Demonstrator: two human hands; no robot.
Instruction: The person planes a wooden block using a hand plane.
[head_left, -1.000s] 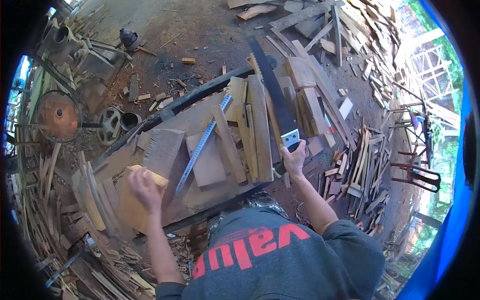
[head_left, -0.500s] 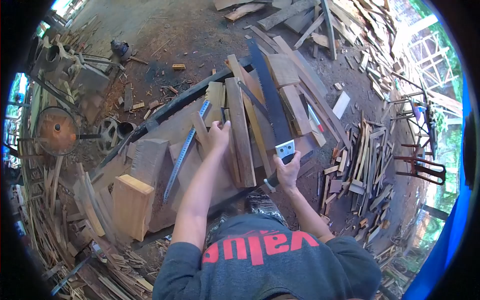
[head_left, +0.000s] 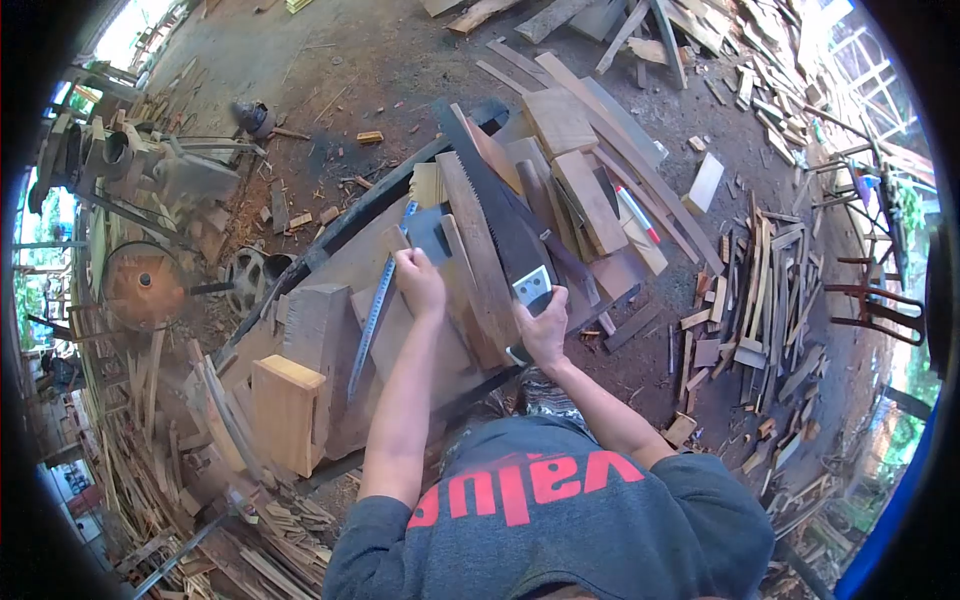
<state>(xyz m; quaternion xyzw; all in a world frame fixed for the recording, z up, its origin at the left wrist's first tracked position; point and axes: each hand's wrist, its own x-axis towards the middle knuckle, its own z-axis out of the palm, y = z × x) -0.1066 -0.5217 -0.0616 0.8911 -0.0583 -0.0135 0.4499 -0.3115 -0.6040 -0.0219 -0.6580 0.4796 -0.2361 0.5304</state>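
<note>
Looking down at a rough workbench out in a yard full of offcuts, largest stuff first. Loads of boards stacked across the bench top, scrap sticks all over the dirt to the right, rusty wheel and old machinery off to the left.

Handsaw now lying diagonally over the stack, teeth toward the left, blade tip pointing away up the bench. Swung round a fair bit compared with a second back, when it sat further right with the blade running more straight up. Right hand wrapped tight round the saw handle at the near edge of the bench, fingers closed on it.

Long board right beside the blade, running the same direction. Left hand pressed flat-ish on the wood just left of that board, fingers curled down over a plank edge, near the dark metal square. Can't tell if properly gripping or only pinning it down. A second ago that hand was way over on the pale wood block at the left end, now let go and standing alone against the bench.

Steel ruler lying slantwise just left of the left hand, not touched. Red pen sitting on the boards further right.

Reads like lining up for a cut: saw brought onto the board, other hand steadying.
</note>
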